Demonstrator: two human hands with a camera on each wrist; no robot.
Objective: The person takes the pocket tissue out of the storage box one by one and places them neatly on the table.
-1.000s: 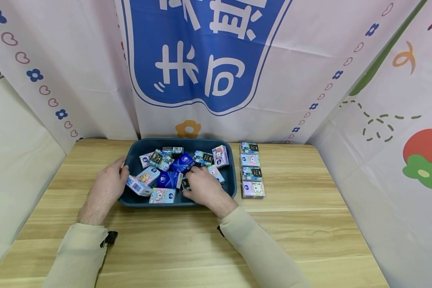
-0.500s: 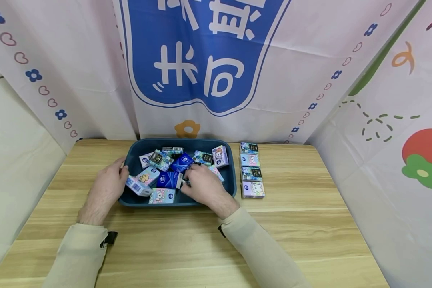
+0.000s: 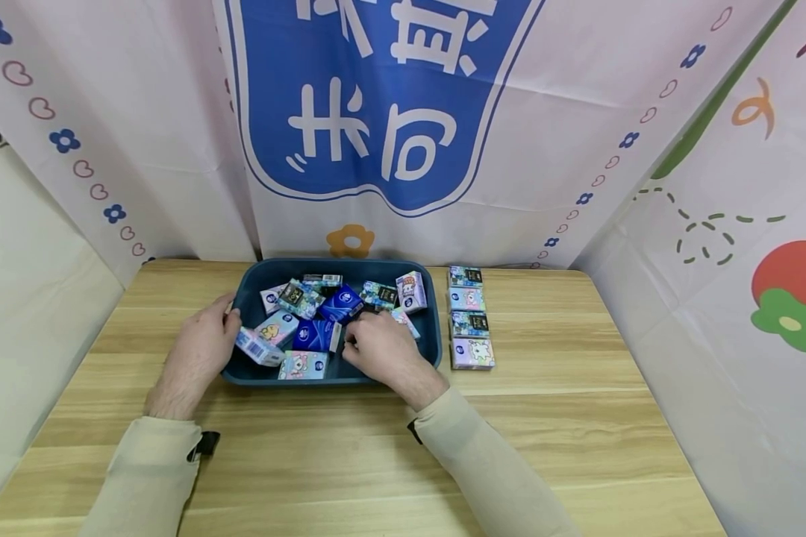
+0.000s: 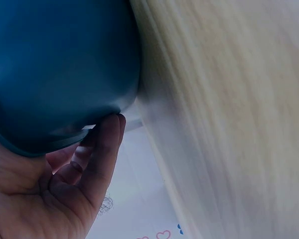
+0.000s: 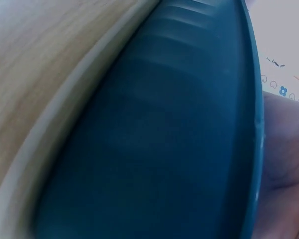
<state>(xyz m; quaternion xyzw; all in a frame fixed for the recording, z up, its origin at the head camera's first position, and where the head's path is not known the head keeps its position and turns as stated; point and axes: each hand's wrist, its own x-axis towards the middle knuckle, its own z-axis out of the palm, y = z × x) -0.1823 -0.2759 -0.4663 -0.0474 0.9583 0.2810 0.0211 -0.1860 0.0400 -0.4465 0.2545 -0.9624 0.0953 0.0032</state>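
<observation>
In the head view a dark blue-green plastic bin (image 3: 336, 382) holds a loose heap of small pocket tissue packs. My left hand (image 3: 204, 339) grips its left rim, thumb over the edge; the left wrist view shows the fingers curled against the bin's outer wall. My right hand (image 3: 383, 350) reaches down inside the bin, right of centre, with bent fingers. Its fingertips and whatever lies under them are hidden. Beside it lie a dark blue pack (image 3: 316, 335), another blue pack (image 3: 342, 303) and a pastel pack (image 3: 405, 322). A pastel pack (image 3: 258, 347) leans near the left hand.
To the right of the bin, several tissue packs stand in a column on the wooden table (image 3: 564, 418), floral dark ones alternating with pastel ones, the nearest a lilac pack (image 3: 472, 353). A printed cloth backdrop (image 3: 510, 149) hangs behind the table.
The right hand has shifted slightly within the bin, and the dark floral pack partly visible by its thumb a second ago is now almost covered. The left hand stays on the rim.
</observation>
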